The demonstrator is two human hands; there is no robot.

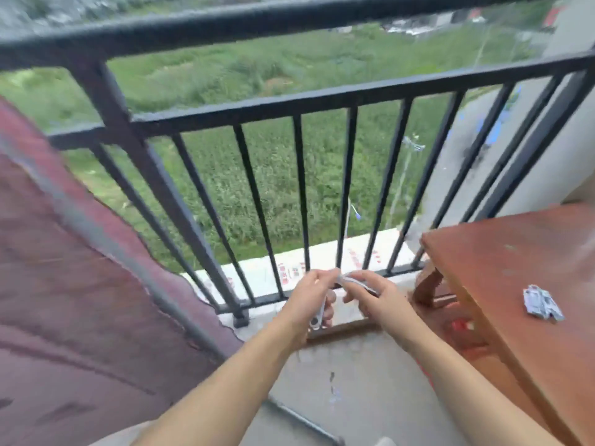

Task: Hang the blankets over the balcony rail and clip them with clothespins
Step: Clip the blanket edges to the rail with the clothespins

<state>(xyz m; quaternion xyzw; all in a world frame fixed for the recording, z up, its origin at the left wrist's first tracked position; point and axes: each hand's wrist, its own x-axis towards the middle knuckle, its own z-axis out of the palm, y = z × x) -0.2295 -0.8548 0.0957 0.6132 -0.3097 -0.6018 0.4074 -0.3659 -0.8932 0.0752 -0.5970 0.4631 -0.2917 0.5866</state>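
A dark red blanket [80,284] with a grey trim hangs down at the left, in front of the black balcony rail [289,17]. Low in front of the rail's bars my two hands meet. My left hand [309,304] holds a silvery clothespin [318,312] that points downward. Close beside it, my right hand [373,297] pinches another silvery clothespin [349,281]. Two or three more clothespins [542,304] lie on the wooden table at the right.
A reddish-brown wooden table [502,259] stands at the right against the railing. Below my arms is the grey concrete floor [354,381]. Beyond the bars lie a green field and a road far below.
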